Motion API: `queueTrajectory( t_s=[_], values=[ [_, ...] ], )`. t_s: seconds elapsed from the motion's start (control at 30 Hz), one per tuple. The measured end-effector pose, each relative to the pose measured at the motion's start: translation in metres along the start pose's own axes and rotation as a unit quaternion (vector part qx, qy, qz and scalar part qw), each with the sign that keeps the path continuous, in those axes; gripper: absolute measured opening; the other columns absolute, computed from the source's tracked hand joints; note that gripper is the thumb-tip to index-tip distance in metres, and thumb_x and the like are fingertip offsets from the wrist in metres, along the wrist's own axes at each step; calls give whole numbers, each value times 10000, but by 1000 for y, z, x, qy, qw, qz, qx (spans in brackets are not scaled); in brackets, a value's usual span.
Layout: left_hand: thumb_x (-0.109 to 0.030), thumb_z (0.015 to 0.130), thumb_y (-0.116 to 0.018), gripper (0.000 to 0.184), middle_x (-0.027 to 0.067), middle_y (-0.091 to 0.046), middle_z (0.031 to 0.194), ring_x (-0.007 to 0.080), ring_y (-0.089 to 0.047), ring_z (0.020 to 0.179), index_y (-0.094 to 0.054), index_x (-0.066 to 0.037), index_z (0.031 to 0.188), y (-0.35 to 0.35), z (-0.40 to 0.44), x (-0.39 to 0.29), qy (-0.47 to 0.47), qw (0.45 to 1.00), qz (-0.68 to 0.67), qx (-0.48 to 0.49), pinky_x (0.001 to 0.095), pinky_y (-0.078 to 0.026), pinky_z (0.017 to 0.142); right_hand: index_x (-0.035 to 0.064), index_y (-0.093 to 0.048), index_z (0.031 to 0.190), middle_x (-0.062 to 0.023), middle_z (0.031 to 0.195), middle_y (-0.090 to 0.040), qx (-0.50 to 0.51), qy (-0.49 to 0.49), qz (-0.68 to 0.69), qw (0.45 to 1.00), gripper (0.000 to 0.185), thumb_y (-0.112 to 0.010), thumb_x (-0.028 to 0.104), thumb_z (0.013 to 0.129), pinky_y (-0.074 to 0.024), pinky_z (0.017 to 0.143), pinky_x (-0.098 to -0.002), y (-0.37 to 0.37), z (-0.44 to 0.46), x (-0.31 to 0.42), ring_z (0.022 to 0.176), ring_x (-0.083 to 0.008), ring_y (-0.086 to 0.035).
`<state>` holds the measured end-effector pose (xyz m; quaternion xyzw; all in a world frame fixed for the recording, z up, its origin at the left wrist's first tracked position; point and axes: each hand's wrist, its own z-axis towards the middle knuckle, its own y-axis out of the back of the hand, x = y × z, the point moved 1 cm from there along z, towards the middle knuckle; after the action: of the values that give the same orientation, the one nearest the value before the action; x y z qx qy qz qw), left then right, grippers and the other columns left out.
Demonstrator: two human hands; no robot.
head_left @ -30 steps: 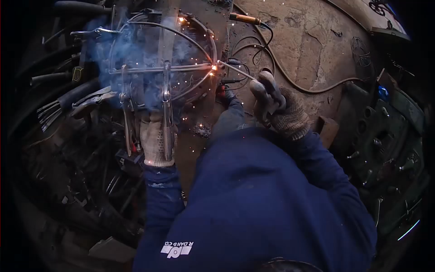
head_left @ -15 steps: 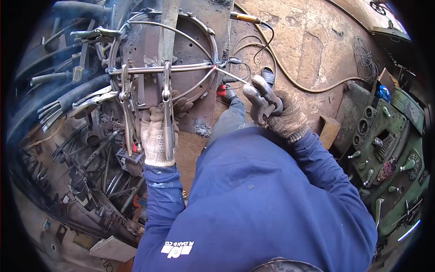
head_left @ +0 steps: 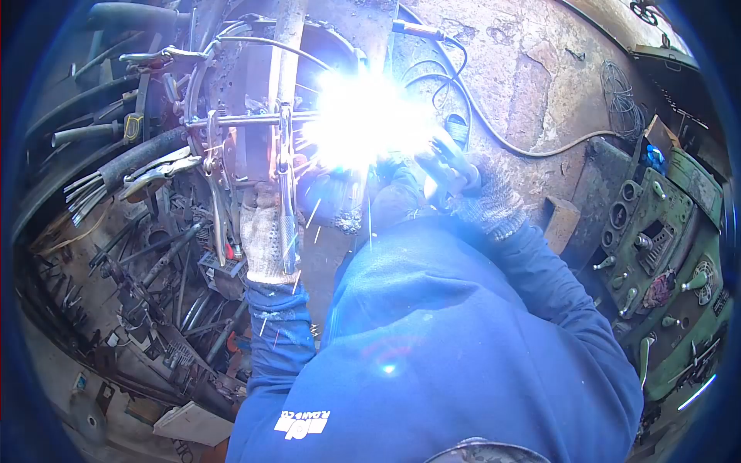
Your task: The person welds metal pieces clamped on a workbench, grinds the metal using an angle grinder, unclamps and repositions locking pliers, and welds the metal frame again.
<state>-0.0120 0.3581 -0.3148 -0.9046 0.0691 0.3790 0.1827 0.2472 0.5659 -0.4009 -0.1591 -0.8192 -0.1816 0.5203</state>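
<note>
My right hand (head_left: 494, 202), in a knitted glove, is closed around a welding electrode holder (head_left: 457, 166). A blinding white arc burns at the holder's far end and hides the electrode tip and the joint. Sparks fly downward from it. My gloved left hand (head_left: 262, 231) is closed at the locking pliers (head_left: 287, 204), its fingers partly behind them. The pliers' jaws grip the straight metal rods (head_left: 243, 120) that cross a round metal frame (head_left: 270, 42). A second pair of locking pliers (head_left: 214, 181) clamps the same rods further left.
More locking pliers (head_left: 162, 171) and metal tubes (head_left: 85, 133) crowd the left. A torch-like tool (head_left: 417, 29) with a cable lies on the floor ahead. Coiled wire (head_left: 617, 100), a wooden block (head_left: 561, 220) and a green machine (head_left: 664, 239) are on the right. Scrap metal (head_left: 162, 324) lies lower left.
The small red glow at the rod joint has become a bright arc with sparks, washing out the joint and nearby floor. Both hands stay nearly in place.
</note>
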Motion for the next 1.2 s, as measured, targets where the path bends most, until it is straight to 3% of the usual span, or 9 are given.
queueTrajectory(
  t_s=[0.23,0.3,0.37,0.4,0.53,0.7,0.8,0.97,1.2],
  values=[
    [-310,958,-653,335,90,-672,843,144,-641,582,-591,-67,1179,15,-2,0,-84,973,213,24,242,-518,456,57,-528,1287,-116,1047,-666,-10,47,-26,999,556,-742,87,775,-536,809,-371,-2,4,-2,922,-234,-663],
    [-273,966,-632,313,105,-670,911,151,-654,644,-583,-69,1199,25,4,4,-10,996,-11,92,243,-532,500,58,-514,1310,-114,1058,-662,-20,56,-34,998,569,-730,72,783,-534,811,-372,-1,4,-3,928,-233,-659],
    [-190,983,-596,262,122,-666,1014,165,-674,737,-577,-62,1211,31,15,9,157,900,-386,127,244,-555,562,59,-501,1332,-112,1069,-658,-30,65,-43,997,584,-719,58,791,-532,814,-374,-1,2,-1,934,-233,-655],
    [-188,991,-579,271,124,-668,1013,175,-671,726,-571,-52,1225,38,12,11,83,974,-206,46,244,-555,555,59,-494,1343,-111,1075,-656,-34,68,-48,996,591,-713,51,794,-531,815,-375,-1,1,0,936,-232,-653],
    [-272,1004,-593,285,58,-658,861,113,-582,541,-614,-52,1184,-7,-11,-8,-36,978,205,12,224,-454,424,62,-467,1389,-107,1098,-648,-62,14,4,998,621,-689,22,810,-528,820,-378,1,-7,-6,948,-231,-646],
    [-290,1010,-578,294,68,-675,826,100,-582,498,-618,-41,1162,-25,-14,-6,-44,994,98,-30,203,-450,406,56,-550,1215,-117,1103,-649,-46,-94,135,985,528,-797,125,753,-526,883,-362,-3,-10,-21,1013,-232,-647],
    [-310,1017,-557,365,150,-712,963,124,-662,594,-603,-1,1205,-13,-8,-9,-50,988,84,120,181,-487,424,50,-577,1162,-123,1072,-663,-74,-64,102,990,504,-814,149,728,-535,852,-355,-4,-12,-26,975,-239,-663],
    [-344,1015,-543,517,280,-661,1159,239,-737,866,-520,70,1324,-26,-5,-12,-9,992,88,94,189,-545,463,39,-606,1133,-121,999,-686,-74,-61,78,992,521,-839,164,684,-545,816,-355,-4,-11,-18,921,-231,-682],
    [-310,1030,-513,546,361,-588,1224,387,-696,1000,-447,122,1357,-21,0,-11,-16,985,95,146,235,-604,533,35,-610,1159,-134,1025,-695,-58,-94,40,993,548,-841,171,680,-548,820,-359,1,-10,2,934,-247,-690]
  ],
)
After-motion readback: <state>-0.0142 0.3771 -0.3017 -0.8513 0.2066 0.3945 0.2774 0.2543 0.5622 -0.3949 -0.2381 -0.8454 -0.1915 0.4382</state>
